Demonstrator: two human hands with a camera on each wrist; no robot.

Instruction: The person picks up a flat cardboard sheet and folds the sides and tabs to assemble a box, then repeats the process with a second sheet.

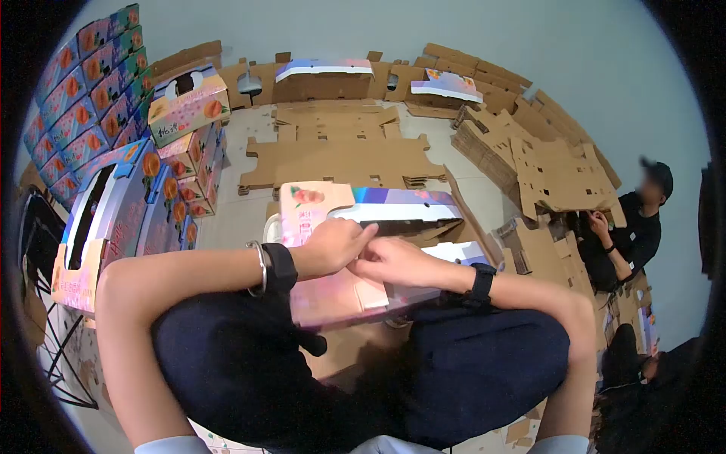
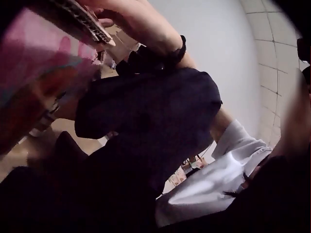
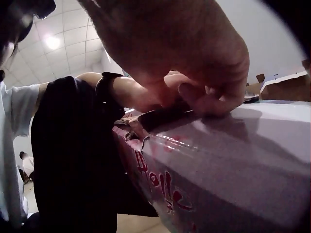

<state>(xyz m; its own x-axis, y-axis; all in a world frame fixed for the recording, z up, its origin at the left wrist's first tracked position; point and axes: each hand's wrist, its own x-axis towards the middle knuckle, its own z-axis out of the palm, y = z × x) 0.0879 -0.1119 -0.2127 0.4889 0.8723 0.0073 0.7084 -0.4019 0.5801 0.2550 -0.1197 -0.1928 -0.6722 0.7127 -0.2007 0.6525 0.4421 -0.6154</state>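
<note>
A printed peach carton [image 1: 321, 299], partly folded with its top gaping, lies across the person's lap. Over its near panel the left hand [image 1: 335, 244] and right hand [image 1: 401, 261] meet, fingers bent downward at a cardboard edge. The right wrist view shows the right hand [image 3: 180, 48] with curled fingers pinching at the edge of a dark slot in the white, red-lettered panel [image 3: 233, 145]; the left hand [image 3: 146, 97] is just behind it. What the left fingertips hold is hidden. In the left wrist view the right hand [image 2: 104, 17] is beside the carton's corrugated edge [image 2: 90, 22].
Finished cartons [image 1: 94, 98] are stacked at the left, with a white-topped carton [image 1: 113, 219] nearer. Flat brown sheets [image 1: 333, 159] lie ahead, and piled cardboard [image 1: 560, 170] is at the right. Another person [image 1: 635, 227] in black sits at the right.
</note>
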